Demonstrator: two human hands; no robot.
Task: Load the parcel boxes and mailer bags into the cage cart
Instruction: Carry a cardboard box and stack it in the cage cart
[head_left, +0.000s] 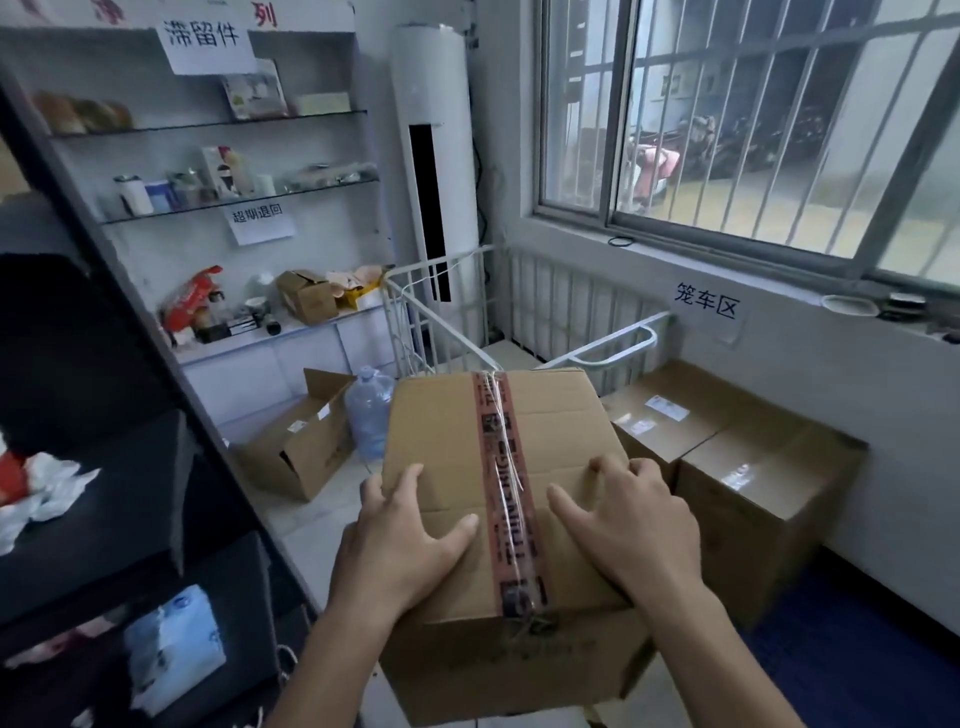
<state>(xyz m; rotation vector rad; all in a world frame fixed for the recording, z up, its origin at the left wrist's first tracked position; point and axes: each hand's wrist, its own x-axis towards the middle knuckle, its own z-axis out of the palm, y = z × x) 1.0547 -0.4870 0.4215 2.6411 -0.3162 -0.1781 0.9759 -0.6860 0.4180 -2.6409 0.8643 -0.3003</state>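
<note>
Gripping the box, left hand and right hand hooked over its top side edges, I should keep it level and clear the near rail of the cart.

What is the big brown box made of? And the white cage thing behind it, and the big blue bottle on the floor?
The box looks like corrugated cardboard: matte brown with creased flaps, sealed by shiny reddish plastic tape. The cage cart seems to be painted metal, with thin white bars and tubes. The bottle looks like clear bluish plastic, since you can see through it.
</note>
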